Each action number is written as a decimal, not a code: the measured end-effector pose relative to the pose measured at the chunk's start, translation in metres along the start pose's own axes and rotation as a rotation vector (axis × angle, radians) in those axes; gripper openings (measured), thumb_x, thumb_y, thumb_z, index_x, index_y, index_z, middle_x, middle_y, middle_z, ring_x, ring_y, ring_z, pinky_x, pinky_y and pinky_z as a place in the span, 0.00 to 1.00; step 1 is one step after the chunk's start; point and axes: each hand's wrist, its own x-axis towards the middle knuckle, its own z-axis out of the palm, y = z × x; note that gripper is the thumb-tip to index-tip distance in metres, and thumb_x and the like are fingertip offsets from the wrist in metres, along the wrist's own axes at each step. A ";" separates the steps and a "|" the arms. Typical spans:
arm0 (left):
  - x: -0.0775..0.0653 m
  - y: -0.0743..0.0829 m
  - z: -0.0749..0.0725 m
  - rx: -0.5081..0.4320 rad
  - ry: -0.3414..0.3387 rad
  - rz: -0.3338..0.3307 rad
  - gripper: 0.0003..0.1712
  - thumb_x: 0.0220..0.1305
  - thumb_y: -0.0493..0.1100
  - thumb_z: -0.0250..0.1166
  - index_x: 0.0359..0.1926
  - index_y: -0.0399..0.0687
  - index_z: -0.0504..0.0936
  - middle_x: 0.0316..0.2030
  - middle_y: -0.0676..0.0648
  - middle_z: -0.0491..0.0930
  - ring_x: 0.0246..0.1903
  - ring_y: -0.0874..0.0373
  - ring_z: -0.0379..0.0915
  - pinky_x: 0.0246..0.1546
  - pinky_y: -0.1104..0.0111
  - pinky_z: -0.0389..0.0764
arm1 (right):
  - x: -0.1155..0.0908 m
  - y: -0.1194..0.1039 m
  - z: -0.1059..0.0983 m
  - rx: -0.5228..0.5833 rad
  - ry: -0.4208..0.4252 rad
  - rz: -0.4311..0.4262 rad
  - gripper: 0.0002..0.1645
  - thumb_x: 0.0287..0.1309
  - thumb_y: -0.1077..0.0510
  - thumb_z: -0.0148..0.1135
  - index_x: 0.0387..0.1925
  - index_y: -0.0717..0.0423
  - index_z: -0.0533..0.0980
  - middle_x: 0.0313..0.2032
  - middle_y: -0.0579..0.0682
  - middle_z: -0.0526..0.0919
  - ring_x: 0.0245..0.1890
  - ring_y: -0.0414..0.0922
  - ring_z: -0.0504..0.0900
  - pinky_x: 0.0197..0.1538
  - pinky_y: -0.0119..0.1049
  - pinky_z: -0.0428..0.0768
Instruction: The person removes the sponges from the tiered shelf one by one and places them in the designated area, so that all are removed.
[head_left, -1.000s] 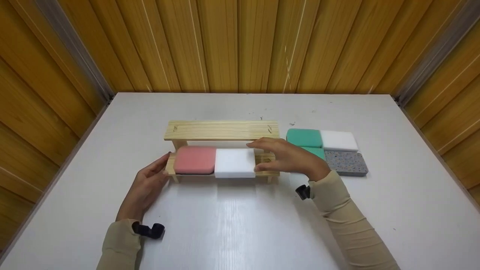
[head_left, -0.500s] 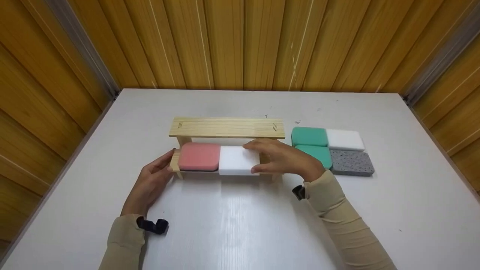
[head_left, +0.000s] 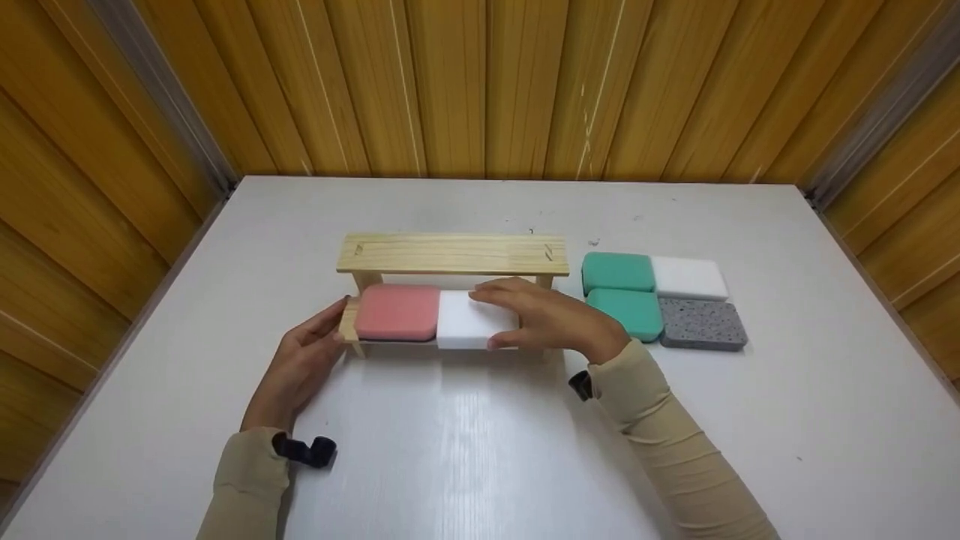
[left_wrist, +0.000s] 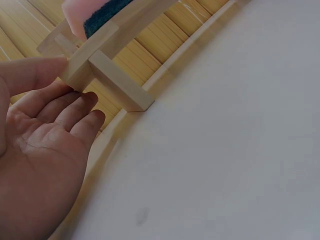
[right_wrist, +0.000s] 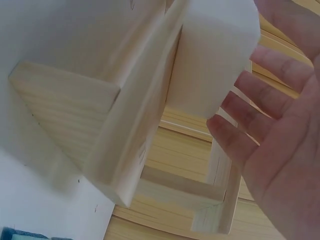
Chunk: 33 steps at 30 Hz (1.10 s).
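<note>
A left hand [head_left: 302, 365] pinches the end of the rack [head_left: 450, 253] as a part-spread right hand [head_left: 559, 319] grips a white sponge [head_left: 461, 322], likely light, soft, best held by opposite edges.

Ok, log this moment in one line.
left grip: holds wooden stand | right grip: over white block | lower step: also pink sponge | right of stand: two green sponges, grey block, second white block
</note>
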 end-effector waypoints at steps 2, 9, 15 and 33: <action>0.000 0.000 0.000 -0.002 0.002 -0.003 0.39 0.67 0.35 0.58 0.74 0.40 0.52 0.76 0.44 0.46 0.75 0.51 0.44 0.65 0.75 0.66 | 0.001 0.000 0.001 -0.001 0.001 0.002 0.40 0.56 0.49 0.68 0.67 0.56 0.66 0.68 0.54 0.67 0.69 0.51 0.62 0.70 0.48 0.67; 0.000 -0.001 0.000 0.008 0.013 0.003 0.38 0.67 0.34 0.58 0.74 0.39 0.52 0.76 0.45 0.47 0.75 0.51 0.44 0.65 0.75 0.67 | 0.001 -0.001 0.004 0.008 -0.047 0.075 0.41 0.57 0.48 0.67 0.70 0.53 0.63 0.71 0.53 0.62 0.72 0.51 0.59 0.71 0.49 0.65; -0.001 -0.002 -0.001 -0.018 -0.008 0.015 0.38 0.68 0.33 0.56 0.74 0.38 0.51 0.76 0.43 0.46 0.75 0.50 0.43 0.66 0.75 0.66 | 0.002 -0.004 0.005 -0.004 -0.075 0.119 0.40 0.58 0.48 0.66 0.70 0.51 0.63 0.72 0.53 0.59 0.72 0.51 0.57 0.71 0.50 0.64; 0.000 -0.003 -0.002 -0.012 -0.032 0.037 0.37 0.69 0.33 0.55 0.74 0.38 0.51 0.76 0.44 0.46 0.75 0.51 0.42 0.66 0.75 0.65 | -0.001 -0.001 0.007 -0.048 -0.006 0.037 0.36 0.58 0.51 0.66 0.67 0.53 0.67 0.67 0.56 0.67 0.67 0.52 0.65 0.67 0.48 0.71</action>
